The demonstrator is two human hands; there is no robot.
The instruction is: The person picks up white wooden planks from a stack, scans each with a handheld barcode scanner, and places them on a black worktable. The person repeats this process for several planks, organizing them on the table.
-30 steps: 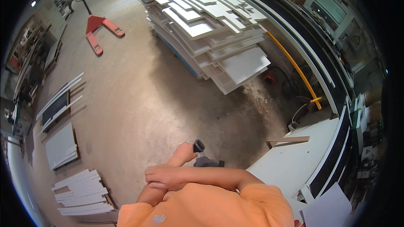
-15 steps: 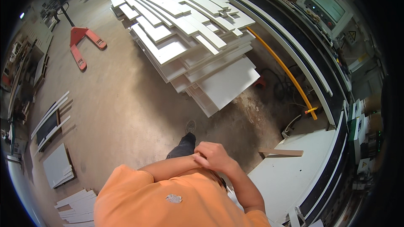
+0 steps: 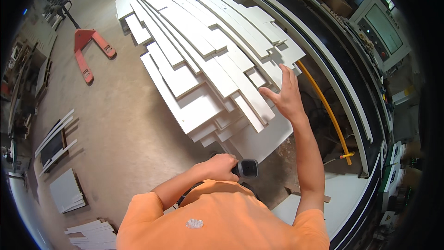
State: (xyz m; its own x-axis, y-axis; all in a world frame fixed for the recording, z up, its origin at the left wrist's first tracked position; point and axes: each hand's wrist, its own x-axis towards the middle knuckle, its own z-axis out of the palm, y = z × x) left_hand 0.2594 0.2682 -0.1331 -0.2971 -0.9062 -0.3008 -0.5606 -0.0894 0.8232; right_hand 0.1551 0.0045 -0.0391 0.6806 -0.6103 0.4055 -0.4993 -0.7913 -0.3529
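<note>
My left hand [image 3: 221, 166] is closed around a dark grey handheld scanner [image 3: 248, 168] close to my waist; its blunt, rounded-square end points right. My right hand [image 3: 287, 95] reaches forward, thumb spread from the fingers, with nothing in it. It hovers over or just touches the near right edge of a big stack of white panels [image 3: 194, 28]; contact is not clear. Below and left of that hand, a narrow white strip [image 3: 252, 106] lies on top of the stack. Pieces of many widths overlap unevenly there.
A black conveyor [image 3: 319, 41] runs along the right, with a yellow hose [image 3: 326, 102] beside it. A machine control screen [image 3: 381, 30] stands behind. On the left floor are a red pallet jack [image 3: 85, 48] and leaning white boards [image 3: 67, 192]. A white surface [image 3: 342, 199] lies low right.
My hands have parted from the waist. The right has swung forward to the stack and opened; the left now shows holding the scanner. The stack appears nearer.
</note>
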